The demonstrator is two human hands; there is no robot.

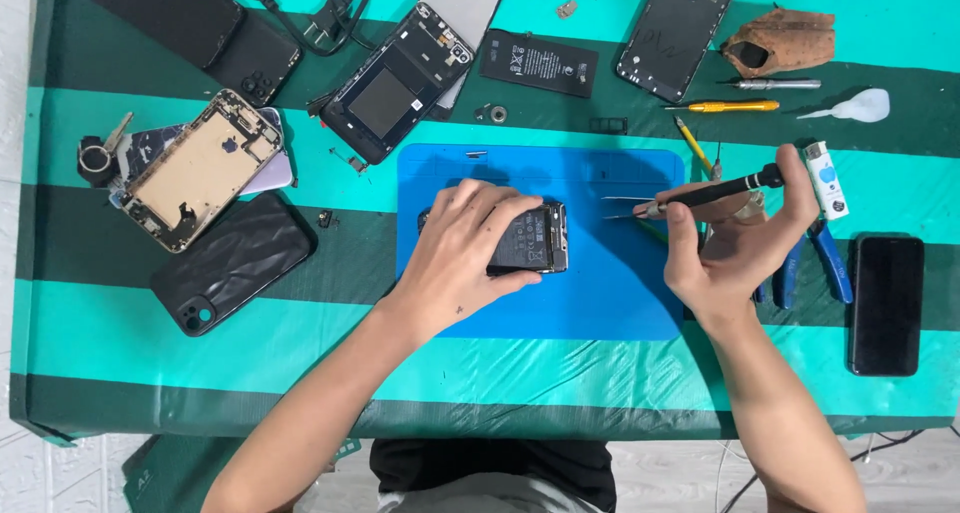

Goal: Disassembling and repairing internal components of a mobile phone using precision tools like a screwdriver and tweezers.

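The left hand (462,256) lies palm down over an opened phone (535,239) on the blue work mat (600,293), fingers spread and pressing on it rather than wrapped round it, so the hand is holding the phone flat and still. The phone's long axis runs left to right across the mat, and only its right end, with the dark battery showing, sticks out beyond the fingertips. The right hand (735,243) is closed round a black screwdriver (715,190), gripped near the back end between thumb and fingers. The tool's shaft also lies nearly level, its tip pointing left toward the phone's exposed end; tip and phone are near each other but apart, with bare mat between them. A pair of tweezers (625,206) lies just under the tip. The left hand is already on the phone; the right is the farther one. Beyond the right hand lie two blue-handled pliers or cutters (830,263), one dark phone (886,305), one white lighter (826,178) and one yellow-handled driver (735,106). Away past the left hand sit one black phone case (232,263) and one gutted gold phone frame (200,168); one loose battery (538,63) lies farther up the striped green table (300,343).
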